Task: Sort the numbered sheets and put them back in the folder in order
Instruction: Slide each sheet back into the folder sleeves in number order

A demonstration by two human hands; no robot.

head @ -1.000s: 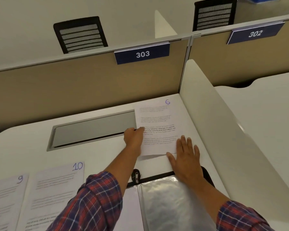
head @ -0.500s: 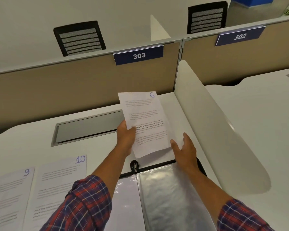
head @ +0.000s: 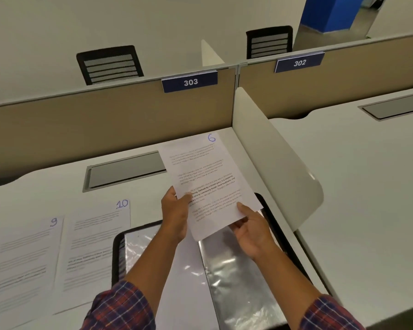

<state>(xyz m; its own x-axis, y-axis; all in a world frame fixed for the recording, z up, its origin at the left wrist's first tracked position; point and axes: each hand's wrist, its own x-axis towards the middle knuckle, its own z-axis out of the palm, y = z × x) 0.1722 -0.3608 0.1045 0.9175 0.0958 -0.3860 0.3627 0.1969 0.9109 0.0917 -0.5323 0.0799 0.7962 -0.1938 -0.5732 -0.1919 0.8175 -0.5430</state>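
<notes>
A printed sheet numbered 6 (head: 200, 172) hangs tilted above the desk. My left hand (head: 177, 214) pinches its left edge, thumb on the print. My right hand (head: 250, 231) grips its lower right corner. Under them lies the open black folder (head: 118, 248), its shiny clear sleeves (head: 234, 272) facing up. The sheet's bottom edge hangs just over the top of the right-hand sleeve. Sheets numbered 10 (head: 96, 244) and 9 (head: 24, 263) lie flat on the desk to the left.
A white curved divider (head: 272, 167) walls the desk on the right, close to the folder. A tan partition (head: 105, 129) with a 303 label runs along the back. A grey cable hatch (head: 126, 171) sits in the white desk (head: 45, 194). Another sheet's edge shows far left.
Sheet 6 lay flat on the desk under both hands. Both hands have since lifted it and drawn it back toward me, over the folder's top edge.
</notes>
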